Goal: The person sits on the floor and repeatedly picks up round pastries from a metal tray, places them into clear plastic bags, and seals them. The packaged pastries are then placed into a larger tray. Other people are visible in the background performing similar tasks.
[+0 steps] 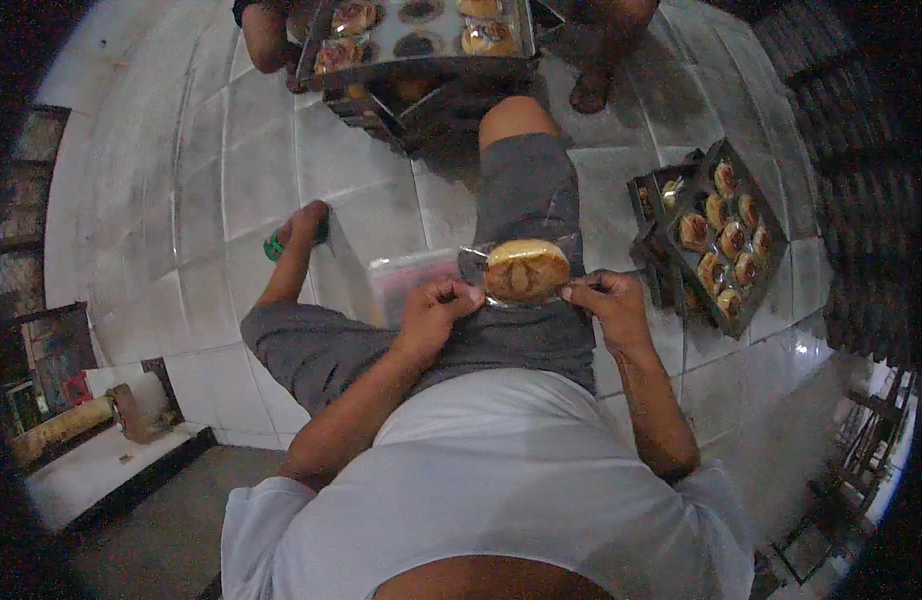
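Observation:
A round golden bun [526,272] with a brown pattern on top lies inside a clear plastic bag [474,262] above my lap. My left hand [441,315] is closed, pinching the bag's near left corner between thumb and fingers. At the bag's right side, my right hand [611,302] pinches the plastic in the same way. A stack of flat clear bags [391,272] sits just beyond my left hand, partly hidden by it.
Stacked dark trays [431,66] with buns stand ahead, with parts of another person beside them. To the right, a tilted tray [689,262] holds several buns on more trays. Dark stacked trays [861,200] line the far right. A roll [141,405] stands at lower left.

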Available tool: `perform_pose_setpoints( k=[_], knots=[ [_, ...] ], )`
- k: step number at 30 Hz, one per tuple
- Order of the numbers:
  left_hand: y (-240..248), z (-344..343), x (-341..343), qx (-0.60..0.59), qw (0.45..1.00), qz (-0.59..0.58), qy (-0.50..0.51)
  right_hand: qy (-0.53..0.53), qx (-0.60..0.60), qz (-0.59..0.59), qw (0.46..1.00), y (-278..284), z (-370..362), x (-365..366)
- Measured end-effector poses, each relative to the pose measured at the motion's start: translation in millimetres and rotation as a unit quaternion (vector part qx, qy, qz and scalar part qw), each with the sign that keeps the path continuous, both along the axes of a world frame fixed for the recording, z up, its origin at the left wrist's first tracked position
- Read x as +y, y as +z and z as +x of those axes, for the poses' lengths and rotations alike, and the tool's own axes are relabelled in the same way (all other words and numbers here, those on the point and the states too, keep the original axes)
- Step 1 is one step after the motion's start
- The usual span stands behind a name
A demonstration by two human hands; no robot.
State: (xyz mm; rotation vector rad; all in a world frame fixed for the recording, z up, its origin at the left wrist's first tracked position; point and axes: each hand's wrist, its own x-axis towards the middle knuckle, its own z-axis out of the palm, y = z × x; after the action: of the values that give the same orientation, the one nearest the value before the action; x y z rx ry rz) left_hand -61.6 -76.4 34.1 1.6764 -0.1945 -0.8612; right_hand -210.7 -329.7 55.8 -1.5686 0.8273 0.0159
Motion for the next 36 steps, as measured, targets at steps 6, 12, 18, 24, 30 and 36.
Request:
perform_pose_setpoints(
  k=[6, 12, 18, 24, 30, 36],
  knots=[
    [11.7, -1.3, -28.9, -0.260, 0.961, 0.055, -0.081, -0.006, -0.077, -0.322, 0.944, -23.8, 16.4, -30.2],
    [3.7, 11.7, -26.3, -0.271, 0.958, 0.044, -0.077, 0.064, -0.175, -0.032, 0.982, 44.7, 47.6, 12.0],
    [-2.7, 2.5, 36.1, -0.145, 0.966, -0.038, 0.211, 0.265, -0.179, -0.374, 0.870, 76.5, 163.0, 27.9],
    [-51.9, -0.5, 106.4, -0.425, 0.897, 0.118, 0.008, 0.114, -0.408, -0.646, 0.635, 80.3, 372.8, -75.4],
    [-55.4, -0.2, 80.5, -0.586, 0.737, 0.333, -0.045, 0.252, -0.324, -0.348, 0.843, 56.6, 346.6, 37.0],
    [-6.4, -6.1, 92.5, -0.571, 0.794, 0.209, -0.033, 0.615, -0.113, -0.296, 0.722, -11.5, 171.5, 115.1]
  ],
)
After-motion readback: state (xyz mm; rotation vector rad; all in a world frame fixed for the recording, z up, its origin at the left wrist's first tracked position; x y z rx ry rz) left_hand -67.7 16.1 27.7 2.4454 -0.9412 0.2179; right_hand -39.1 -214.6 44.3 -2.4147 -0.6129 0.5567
